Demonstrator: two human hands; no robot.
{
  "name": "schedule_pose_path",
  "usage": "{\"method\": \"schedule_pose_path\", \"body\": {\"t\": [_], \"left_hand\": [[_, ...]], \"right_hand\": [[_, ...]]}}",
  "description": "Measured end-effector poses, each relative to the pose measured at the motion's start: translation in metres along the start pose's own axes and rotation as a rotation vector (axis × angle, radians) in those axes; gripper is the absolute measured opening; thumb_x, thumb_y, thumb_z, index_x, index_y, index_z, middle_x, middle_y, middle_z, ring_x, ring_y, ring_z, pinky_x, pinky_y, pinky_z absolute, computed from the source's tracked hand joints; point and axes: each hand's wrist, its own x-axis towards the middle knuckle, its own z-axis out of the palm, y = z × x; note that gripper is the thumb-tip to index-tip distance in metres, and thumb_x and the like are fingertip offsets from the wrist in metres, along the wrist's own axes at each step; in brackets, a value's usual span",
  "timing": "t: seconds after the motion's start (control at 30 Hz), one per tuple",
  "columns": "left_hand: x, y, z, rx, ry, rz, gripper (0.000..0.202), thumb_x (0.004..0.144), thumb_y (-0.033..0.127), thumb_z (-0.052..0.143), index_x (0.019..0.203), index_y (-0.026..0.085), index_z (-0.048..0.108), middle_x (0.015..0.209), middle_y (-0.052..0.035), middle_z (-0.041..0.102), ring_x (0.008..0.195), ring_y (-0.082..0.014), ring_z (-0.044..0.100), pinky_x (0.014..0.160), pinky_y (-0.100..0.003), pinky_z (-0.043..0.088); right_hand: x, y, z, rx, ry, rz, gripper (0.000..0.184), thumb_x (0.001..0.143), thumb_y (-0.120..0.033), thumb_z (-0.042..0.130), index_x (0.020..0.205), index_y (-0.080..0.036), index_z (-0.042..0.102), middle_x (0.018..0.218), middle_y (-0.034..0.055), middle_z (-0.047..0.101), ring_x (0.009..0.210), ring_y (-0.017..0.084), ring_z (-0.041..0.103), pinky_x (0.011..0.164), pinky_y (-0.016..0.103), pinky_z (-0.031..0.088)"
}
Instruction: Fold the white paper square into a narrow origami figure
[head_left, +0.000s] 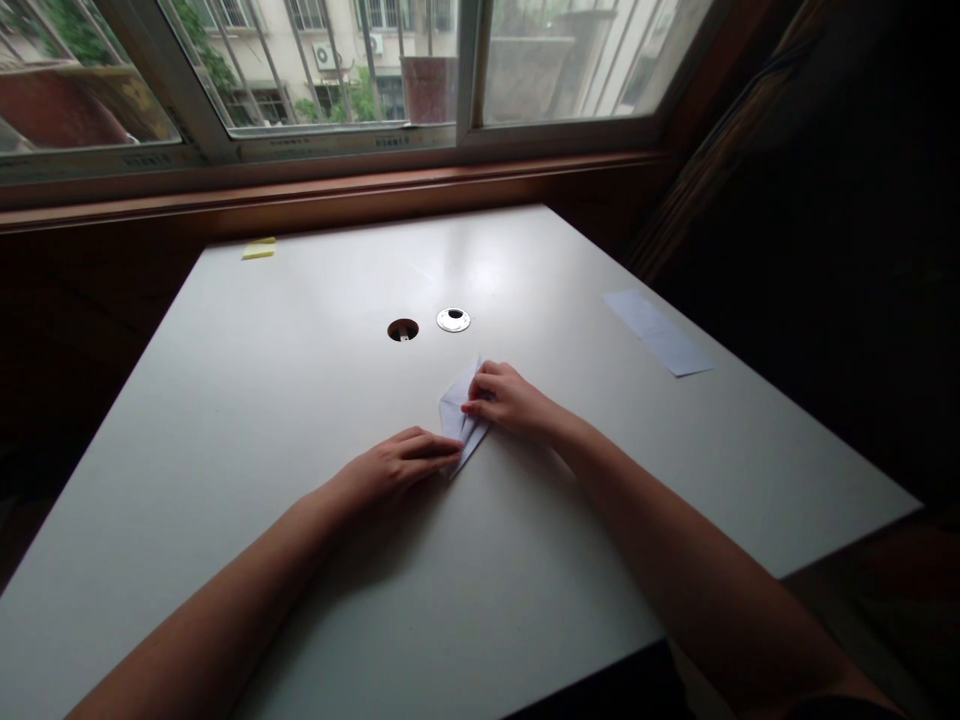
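A folded piece of white paper [455, 412], pointed at both ends, lies on the white table [300, 420] near its middle. My left hand [397, 465] rests flat on the table with its fingers stretched out, the fingertips pressing the paper's lower left edge. My right hand [510, 400] lies over the paper's right side, fingers curled and pressed together on a fold.
A round cable hole [403, 329] and its loose silver cap [454, 320] sit just beyond the paper. A white paper strip [658, 332] lies at the right edge, a yellow sticky pad [259, 249] at the far left corner. A window runs along the back.
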Motion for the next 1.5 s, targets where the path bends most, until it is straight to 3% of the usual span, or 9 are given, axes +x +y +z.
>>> {"method": "schedule_pose_path", "body": {"t": [0.53, 1.5], "left_hand": [[-0.0019, 0.0011, -0.0007, -0.012, -0.048, 0.005, 0.045, 0.096, 0.013, 0.051, 0.139, 0.024, 0.053, 0.138, -0.0085, 0.058, 0.125, -0.0197, 0.052, 0.106, -0.036, 0.05], [0.0029, 0.0075, -0.0043, -0.012, -0.033, 0.02, 0.038, 0.098, 0.016, 0.049, 0.133, 0.024, 0.058, 0.131, -0.0088, 0.061, 0.119, -0.0171, 0.058, 0.103, -0.03, 0.053]], "right_hand": [[-0.0006, 0.002, -0.001, 0.028, -0.001, -0.01, 0.017, 0.084, -0.035, 0.07, 0.08, -0.018, 0.068, 0.096, 0.0065, 0.058, 0.094, 0.02, 0.052, 0.085, 0.033, 0.044], [0.0, -0.0004, 0.003, -0.034, 0.032, 0.028, 0.014, 0.084, -0.033, 0.069, 0.08, -0.02, 0.067, 0.097, 0.0066, 0.057, 0.095, 0.022, 0.052, 0.088, 0.036, 0.043]]}}
